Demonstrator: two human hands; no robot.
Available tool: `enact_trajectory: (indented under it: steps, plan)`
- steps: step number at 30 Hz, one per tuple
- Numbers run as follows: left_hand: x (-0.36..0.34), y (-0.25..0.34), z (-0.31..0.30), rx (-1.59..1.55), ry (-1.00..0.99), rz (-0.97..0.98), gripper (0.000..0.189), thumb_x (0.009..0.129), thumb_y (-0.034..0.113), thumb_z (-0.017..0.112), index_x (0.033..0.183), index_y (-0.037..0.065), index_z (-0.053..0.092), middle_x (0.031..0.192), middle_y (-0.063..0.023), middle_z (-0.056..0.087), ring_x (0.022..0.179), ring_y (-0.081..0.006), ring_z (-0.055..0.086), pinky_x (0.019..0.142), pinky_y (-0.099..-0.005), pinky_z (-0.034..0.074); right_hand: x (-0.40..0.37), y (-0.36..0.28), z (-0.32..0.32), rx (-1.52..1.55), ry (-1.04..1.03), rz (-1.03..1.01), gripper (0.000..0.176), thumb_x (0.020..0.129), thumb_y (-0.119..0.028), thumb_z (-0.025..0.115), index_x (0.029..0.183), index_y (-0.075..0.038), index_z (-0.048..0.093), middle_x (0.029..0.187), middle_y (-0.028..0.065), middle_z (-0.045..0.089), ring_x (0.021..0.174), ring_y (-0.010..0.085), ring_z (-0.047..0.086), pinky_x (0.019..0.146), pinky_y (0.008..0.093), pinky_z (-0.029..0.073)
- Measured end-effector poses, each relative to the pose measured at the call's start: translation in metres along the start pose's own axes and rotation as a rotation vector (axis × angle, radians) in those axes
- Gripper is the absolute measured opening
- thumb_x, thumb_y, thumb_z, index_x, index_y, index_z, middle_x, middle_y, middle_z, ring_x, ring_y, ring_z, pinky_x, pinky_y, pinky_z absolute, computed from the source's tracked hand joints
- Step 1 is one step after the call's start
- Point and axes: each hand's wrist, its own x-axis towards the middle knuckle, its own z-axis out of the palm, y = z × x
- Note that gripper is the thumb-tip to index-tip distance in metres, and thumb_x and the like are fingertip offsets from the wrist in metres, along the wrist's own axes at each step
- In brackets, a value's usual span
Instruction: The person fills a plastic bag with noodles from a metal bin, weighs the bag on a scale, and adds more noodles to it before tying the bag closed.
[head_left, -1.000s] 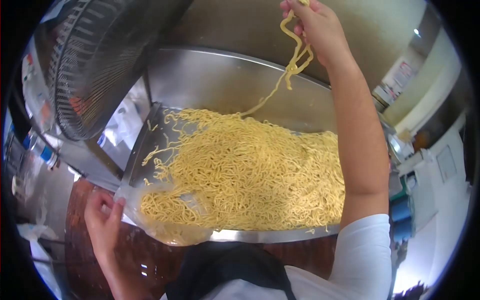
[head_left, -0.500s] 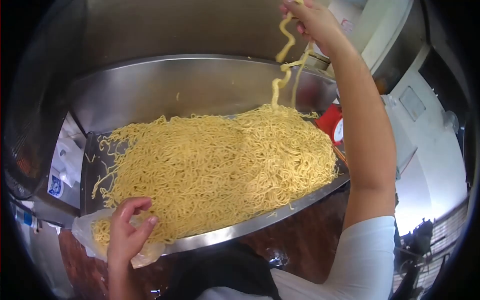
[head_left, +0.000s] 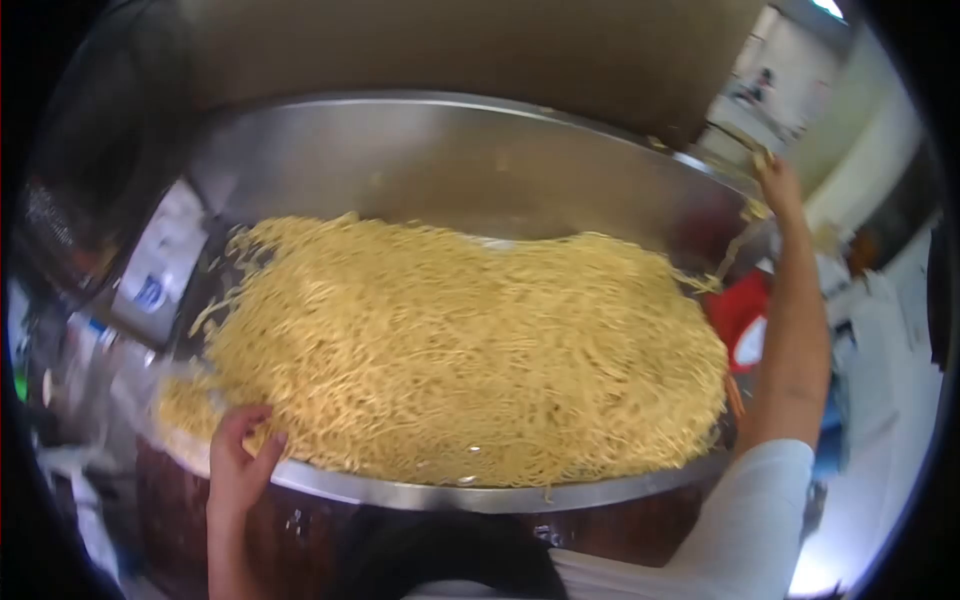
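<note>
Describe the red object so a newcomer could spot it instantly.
Find the metal tray heaped with yellow noodles. At the heap's right end, seen beside the person's right forearm, is the red object. Its red body and white patch stand out from the noodles.

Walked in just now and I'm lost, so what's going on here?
Someone is handling noodles heaped in a metal tray. Their right hand is raised near the tray's far right corner, holding a few noodle strands, blurred. Their left hand is at the near left edge, thumb and fingers apart, by a plastic bag with some noodles in it.
</note>
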Motion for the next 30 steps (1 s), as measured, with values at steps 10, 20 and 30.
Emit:
enact_trajectory:
  steps: [10, 20, 30]
  plan:
    - [-0.009, -0.087, -0.093, 0.127, 0.868, -0.014, 0.069, 0.079, 0.016, 0.077, 0.138, -0.003, 0.045, 0.133, -0.0145, 0.054, 0.12, -0.0283, 0.053, 0.1, -0.0402, 0.043, -0.181, -0.271, 0.146, 0.651, -0.639, -0.199, 0.062, 0.082, -0.026, 0.077, 0.135, -0.007, 0.054, 0.132, 0.0148, 0.06, 0.122, 0.0282, 0.057, 0.102, 0.0375, 0.045]
    - [0.008, -0.171, -0.144, 0.511, 0.702, -0.238, 0.022, 0.081, 0.022, 0.071, 0.088, 0.002, 0.062, 0.086, -0.0157, 0.064, 0.082, -0.0377, 0.062, 0.077, -0.0433, 0.05, -0.397, -0.689, 0.132, 1.011, -0.998, -0.9, 0.109, 0.067, -0.052, 0.083, 0.146, 0.003, 0.033, 0.149, 0.0282, 0.036, 0.137, 0.0373, 0.041, 0.114, 0.0405, 0.034]
    - [-0.034, -0.163, -0.174, -1.241, 0.238, 0.044, 0.042, 0.099, 0.031, 0.05, 0.107, -0.009, 0.062, 0.056, -0.0039, 0.049, 0.046, -0.0124, 0.042, 0.058, -0.0277, 0.041, -0.443, -0.69, 0.131, 0.791, -1.214, -0.949, 0.107, 0.064, -0.054, 0.082, 0.142, 0.003, 0.038, 0.121, 0.029, 0.059, 0.112, 0.0404, 0.059, 0.096, 0.0446, 0.048]
